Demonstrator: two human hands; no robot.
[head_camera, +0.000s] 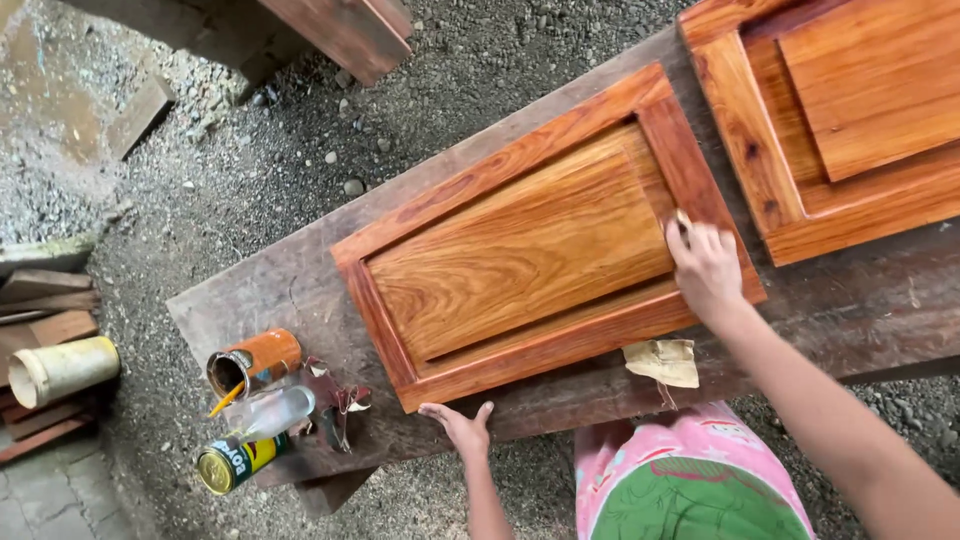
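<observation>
Orange-brown wood makes up the door panel (520, 245), which lies flat on a long, dark, worn bench (280, 290). It already looks shiny and wet with colour nearly all over, so the coating seems mostly done. The right hand (706, 268) is on the panel's right edge, fingers curled around something small with a pale tip; it is too hidden to say what. That end may be the last bit left. The left hand (460, 425) rests on the bench's near edge, fingers spread flat, holding nothing. A scrap of tan paper (664, 361) lies just below the panel. A second panel (850, 110) sits near it, also shiny. At the bench's left end lie an open orange tin (252, 362), a clear bottle (272, 412) and a yellow-topped can (232, 464).
</observation>
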